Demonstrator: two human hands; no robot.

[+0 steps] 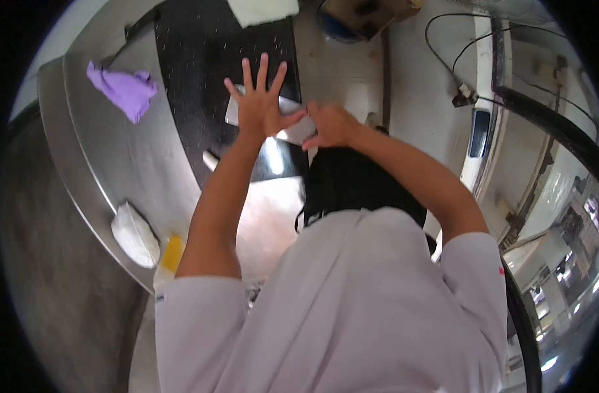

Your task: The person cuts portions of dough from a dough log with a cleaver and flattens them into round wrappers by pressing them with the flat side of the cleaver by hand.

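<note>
- Your L hand (257,108): flat, palm down, fingers splayed, over the silver slab (293,135); fingertips reach past its far edge. Palm looks to be on it, but can't tell how hard it presses.
- Your R hand (332,124): curled, gripping the slab's R end AFAICT, just beside your L thumb.
- Grey tabletop (116,164): biggest item, rim curving down your L side.
- Blk work surface (195,65): w/ pale specks, R of the grey part.
- Brown box (378,13): top of view, past the blk surface's R edge.
- Silver slab: on the blk surface, R end at that surface's edge, partly hidden by both hands. Progress, IMO: one end's held & L palm placed; slab's not let go of yet, so handling looks unfinished. How much is left, can't tell.
- Purple cloth (126,92): crumpled on the grey tabletop.
- White bundle (134,236): by the tabletop rim, nearer you.
- Phone (480,134): far R, well apart from both hands.
</note>
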